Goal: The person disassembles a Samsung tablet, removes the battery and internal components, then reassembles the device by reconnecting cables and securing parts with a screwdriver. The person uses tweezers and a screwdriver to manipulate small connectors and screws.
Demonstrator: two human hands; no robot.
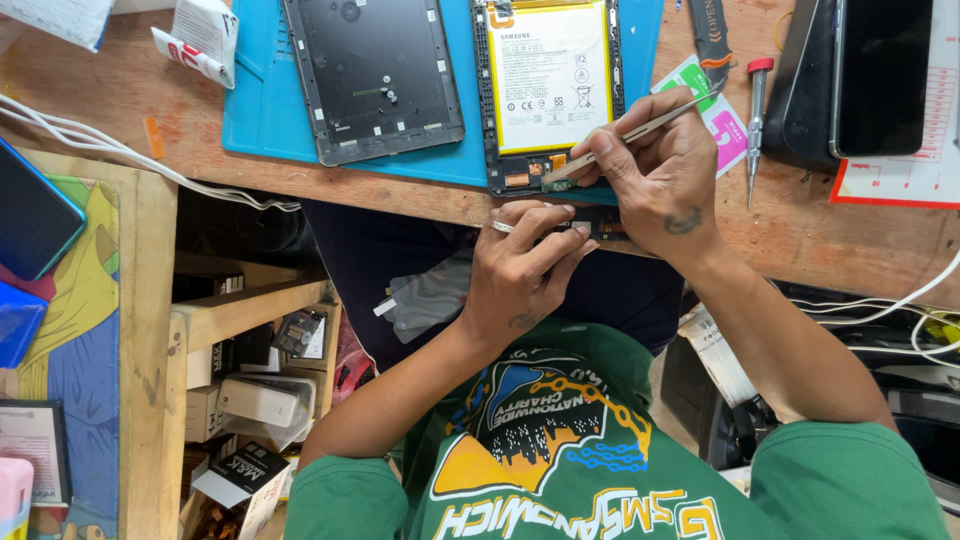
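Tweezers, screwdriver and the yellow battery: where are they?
tweezers [640,128], head view, middle of the thin metal shaft in the right hand [660,170].
screwdriver [756,120], head view, on its metal shaft.
yellow battery [548,75], head view, middle of its label face.
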